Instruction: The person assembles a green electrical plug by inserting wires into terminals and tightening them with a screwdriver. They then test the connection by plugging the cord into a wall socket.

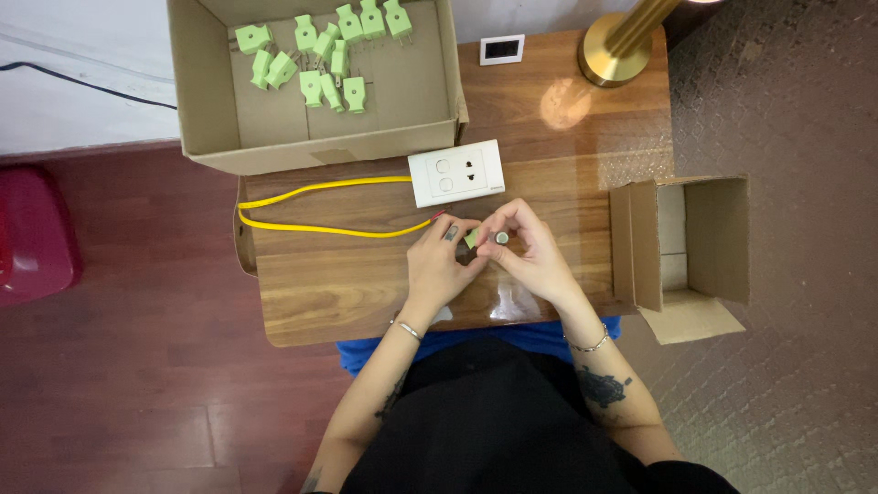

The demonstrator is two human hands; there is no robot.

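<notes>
Plug (pixel 472 239), small green plastic, pinched between both hands just above the table's (pixel 347 284) near edge. Looks light and rigid; slick moulded shell, so grip the flat sides, not the metal end. Left hand (pixel 439 265) grasps the body, fingers curled. Right hand (pixel 530 252) closes on the silvery tip (pixel 502 237), thumb and forefinger. Yellow cable (pixel 320 226) trails left from the left hand. White socket plate (pixel 456 172) just beyond the knuckles; box of plugs (pixel 315 82) farther up-left.

Left hand (pixel 441 261) and right hand (pixel 530 252) met at the fingertips, fingers curled inward in a pinch, wrists angled together.
</notes>
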